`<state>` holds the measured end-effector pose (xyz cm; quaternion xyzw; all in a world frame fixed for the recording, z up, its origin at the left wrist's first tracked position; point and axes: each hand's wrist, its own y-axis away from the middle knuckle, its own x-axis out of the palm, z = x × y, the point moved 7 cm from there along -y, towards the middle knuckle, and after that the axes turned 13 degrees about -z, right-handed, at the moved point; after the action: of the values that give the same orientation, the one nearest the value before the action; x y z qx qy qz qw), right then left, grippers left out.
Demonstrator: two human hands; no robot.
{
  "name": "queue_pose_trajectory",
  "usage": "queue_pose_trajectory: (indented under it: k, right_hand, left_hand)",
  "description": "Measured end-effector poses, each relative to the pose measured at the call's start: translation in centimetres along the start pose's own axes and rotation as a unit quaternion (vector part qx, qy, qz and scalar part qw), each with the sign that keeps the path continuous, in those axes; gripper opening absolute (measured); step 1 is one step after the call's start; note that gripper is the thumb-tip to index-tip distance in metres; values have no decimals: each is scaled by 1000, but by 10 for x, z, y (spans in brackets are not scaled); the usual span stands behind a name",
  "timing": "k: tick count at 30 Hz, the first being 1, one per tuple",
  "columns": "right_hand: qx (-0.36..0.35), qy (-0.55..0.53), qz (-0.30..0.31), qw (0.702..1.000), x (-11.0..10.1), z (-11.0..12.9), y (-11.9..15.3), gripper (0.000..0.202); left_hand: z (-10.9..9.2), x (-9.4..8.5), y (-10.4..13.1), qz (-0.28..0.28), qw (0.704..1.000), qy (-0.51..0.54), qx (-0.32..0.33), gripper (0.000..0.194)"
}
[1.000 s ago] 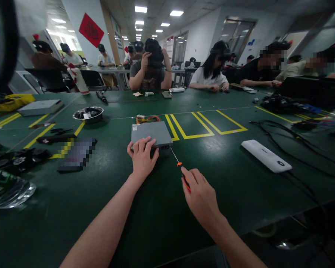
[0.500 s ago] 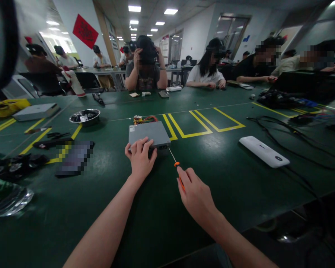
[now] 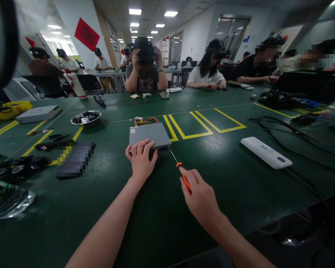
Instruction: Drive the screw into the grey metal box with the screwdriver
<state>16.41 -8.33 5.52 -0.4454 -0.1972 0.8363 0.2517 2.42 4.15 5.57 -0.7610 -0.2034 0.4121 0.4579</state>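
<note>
A flat grey metal box (image 3: 149, 133) with a white label lies on the green table, and a bundle of coloured wires (image 3: 145, 120) comes out behind it. My left hand (image 3: 142, 158) grips the box's near edge, fingers on the top and thumb toward the front right. My right hand (image 3: 197, 188) is closed round the orange handle of a screwdriver (image 3: 186, 181). The thin shaft points up and left, its tip at the box's near right corner beside a black socket. Whether the tip sits in a screw is too small to tell.
A metal bowl (image 3: 86, 119) with small parts, a dark phone-like device (image 3: 76, 160) and a clear bottle (image 3: 11, 199) are on the left. A white power bank (image 3: 265, 152) and black cables (image 3: 290, 137) lie right. People sit across the green table (image 3: 162, 230).
My right hand and the screwdriver have shifted slightly right and down. The view has moved a little; my left hand stays on the box.
</note>
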Motion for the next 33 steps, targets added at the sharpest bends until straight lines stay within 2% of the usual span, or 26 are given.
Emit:
queue_pose_trajectory:
  k: [1, 3, 5, 8, 11, 13, 17, 19, 22, 25, 28, 30, 33]
  right_hand:
    - [-30, 16, -1, 999, 1, 5, 1, 31]
    - [-45, 18, 4, 999, 3, 9, 3, 32]
    - [-12, -10, -5, 1000, -1, 5, 1, 32]
    - [75, -42, -33, 996, -9, -13, -4, 39]
    - [112, -22, -18, 993, -9, -24, -5, 32]
    - [76, 6, -15, 997, -8, -18, -5, 29]
    - [-68, 65, -72, 993, -8, 12, -2, 28]
    - [-109, 64, -86, 988, -7, 23, 0, 27]
    - [-82, 38, -88, 992, -8, 21, -2, 31]
    - [14, 1, -69, 998, -12, 2, -5, 45]
    - [73, -18, -11, 997, -9, -11, -4, 35]
    - [39, -1, -13, 999, -8, -7, -3, 31]
    - [-67, 52, -53, 995, -8, 9, -2, 29]
  left_hand:
    - [0, 0, 0, -1, 1000, 0, 1, 27]
    - [0, -1, 0, -1, 1000, 1, 0, 26]
    - [0, -1, -1, 0, 1000, 1, -1, 26]
    - [0, -1, -1, 2, 1000, 0, -2, 26]
    - [0, 0, 0, 4, 1000, -4, -4, 26]
    - [1, 1, 0, 6, 1000, -5, -5, 26]
    - [1, 2, 1, 7, 1000, 0, -9, 26]
    - [1, 2, 1, 6, 1000, 4, -9, 27]
    - [2, 1, 0, 5, 1000, 2, -4, 27]
    - [2, 0, 0, 4, 1000, -3, 2, 26]
    - [2, 0, 0, 2, 1000, 1, 1, 27]
    - [2, 0, 0, 1, 1000, 3, -1, 27]
    - [1, 0, 0, 0, 1000, 0, -2, 27]
